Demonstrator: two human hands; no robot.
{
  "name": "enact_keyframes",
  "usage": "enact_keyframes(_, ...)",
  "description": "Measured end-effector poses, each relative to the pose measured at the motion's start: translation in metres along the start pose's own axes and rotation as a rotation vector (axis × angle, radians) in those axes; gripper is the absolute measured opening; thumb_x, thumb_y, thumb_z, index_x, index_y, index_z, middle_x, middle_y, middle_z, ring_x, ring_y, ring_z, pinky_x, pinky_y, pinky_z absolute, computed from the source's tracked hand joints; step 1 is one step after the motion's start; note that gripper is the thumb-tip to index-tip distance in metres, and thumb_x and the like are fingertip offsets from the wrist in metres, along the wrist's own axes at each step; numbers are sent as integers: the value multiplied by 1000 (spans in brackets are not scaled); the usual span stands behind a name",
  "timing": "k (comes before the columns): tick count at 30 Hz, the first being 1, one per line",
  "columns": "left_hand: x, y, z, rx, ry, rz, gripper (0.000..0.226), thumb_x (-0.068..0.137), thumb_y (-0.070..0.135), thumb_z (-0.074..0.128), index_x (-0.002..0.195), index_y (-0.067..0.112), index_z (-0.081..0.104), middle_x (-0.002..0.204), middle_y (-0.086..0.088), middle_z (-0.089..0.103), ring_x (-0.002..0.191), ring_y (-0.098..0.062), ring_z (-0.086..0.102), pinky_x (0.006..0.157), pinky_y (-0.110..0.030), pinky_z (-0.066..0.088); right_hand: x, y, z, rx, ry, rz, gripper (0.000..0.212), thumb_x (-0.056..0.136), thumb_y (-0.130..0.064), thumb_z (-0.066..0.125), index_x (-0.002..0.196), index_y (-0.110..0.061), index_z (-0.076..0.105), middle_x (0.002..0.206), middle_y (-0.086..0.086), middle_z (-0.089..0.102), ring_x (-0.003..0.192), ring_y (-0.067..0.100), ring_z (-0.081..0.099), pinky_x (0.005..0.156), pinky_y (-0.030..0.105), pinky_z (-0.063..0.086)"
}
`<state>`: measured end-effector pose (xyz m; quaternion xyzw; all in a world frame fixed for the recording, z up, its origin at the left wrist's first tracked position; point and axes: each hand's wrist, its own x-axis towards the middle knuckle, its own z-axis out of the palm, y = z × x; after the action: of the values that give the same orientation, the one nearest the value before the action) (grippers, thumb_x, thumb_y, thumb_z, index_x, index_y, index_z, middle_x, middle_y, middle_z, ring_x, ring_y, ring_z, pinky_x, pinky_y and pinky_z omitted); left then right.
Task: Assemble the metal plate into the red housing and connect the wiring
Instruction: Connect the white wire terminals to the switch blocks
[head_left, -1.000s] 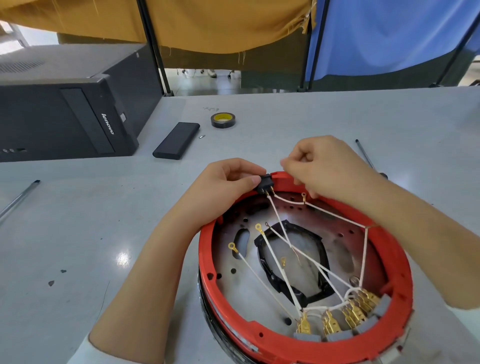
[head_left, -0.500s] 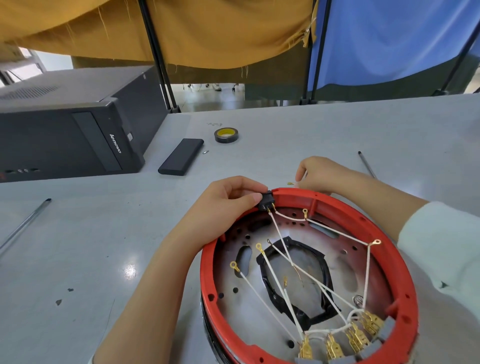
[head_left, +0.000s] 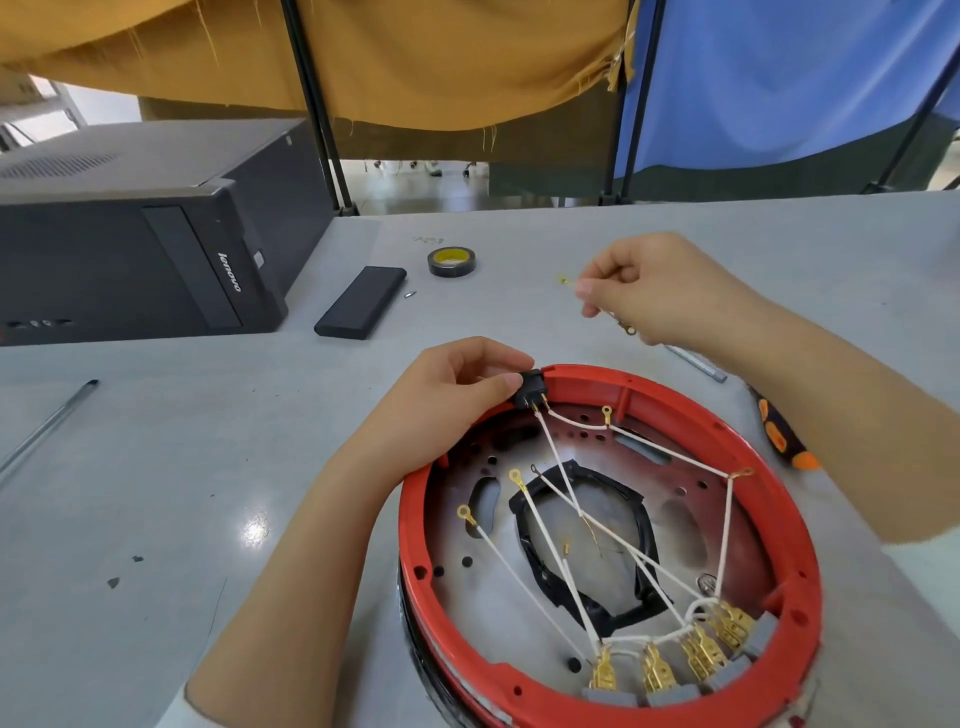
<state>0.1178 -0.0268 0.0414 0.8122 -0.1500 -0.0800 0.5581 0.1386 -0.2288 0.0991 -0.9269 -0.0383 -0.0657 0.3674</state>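
1. Lifting away from the red housing (head_left: 613, 540), the right hand (head_left: 654, 291) now hangs over the bench (head_left: 156, 493), fingers curled round a small brass terminal (head_left: 626, 327).
2. Left hand (head_left: 447, 395) pinches the black switch (head_left: 531, 393) at the rim.
3. Inside, the metal plate (head_left: 467, 613) lies seated under slack white wires (head_left: 545, 535).
4. These look limp and light; gripping the stiff ring ends seems safest.
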Motion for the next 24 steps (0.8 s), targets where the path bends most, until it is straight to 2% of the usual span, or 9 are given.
enact_keyframes(3,0,0,0,-8,-2,-6,16,96,15,60,104,23,71,101,4,75,94,-8,70,87,-17,51,-36,-21,6,210,-100,-15,5,87,-20,66,89,-24,64,61,-11,69,37,-1,49,35,13,36)
enact_keyframes(7,0,0,2,-40,-8,-5,16,96,10,59,105,16,71,101,-5,75,96,-16,71,92,-28,53,-57,-16,35,245,-136,12,9,83,-11,66,80,-20,67,65,1,71,35,0,48,41,15,38)
enact_keyframes(10,0,-1,2,-44,-9,-6,17,96,10,59,104,19,71,103,-4,75,93,-11,71,90,-23,54,-61,-6,49,193,-80,26,10,77,-13,65,73,-23,67,63,3,69,40,2,52,48,21,44)
enact_keyframes(12,1,-1,2,-40,-5,2,17,96,10,59,102,21,71,101,-3,75,89,-7,69,88,-20,53,-62,-1,52,141,-37,2,8,74,-17,67,70,-24,66,60,0,68,43,3,54,47,16,44)
enact_keyframes(15,1,-1,2,-29,-1,8,17,96,11,59,99,23,71,101,-3,75,90,-10,69,90,-23,52,-62,2,55,63,-17,-34,13,75,-22,70,64,-24,64,54,-8,64,42,0,52,43,7,36)
enact_keyframes(17,1,-1,2,-32,1,7,17,96,12,59,100,23,71,101,-4,75,93,-14,70,90,-24,52,-62,4,56,22,0,-35,15,76,-22,69,62,-24,62,49,-16,60,43,-1,51,44,7,36)
enact_keyframes(19,1,-1,2,-32,2,8,17,96,12,59,100,23,71,101,-3,75,91,-12,70,87,-21,53,-62,4,57,-21,10,-41,16,75,-22,67,61,-23,61,47,-21,56,45,-1,51,45,8,36)
enact_keyframes(22,0,-1,2,-28,3,7,17,96,12,59,101,23,71,99,-1,75,86,-4,69,82,-13,53,-61,2,58,-52,0,-57,13,75,-21,65,62,-20,62,47,-22,55,44,0,51,46,9,38)
enact_keyframes(24,0,-1,2,-22,2,1,17,96,13,59,101,23,71,101,-1,75,90,-8,70,86,-17,53,-62,1,58,-58,-4,-61,12,74,-20,64,62,-20,63,47,-21,56,43,0,51,45,9,39)
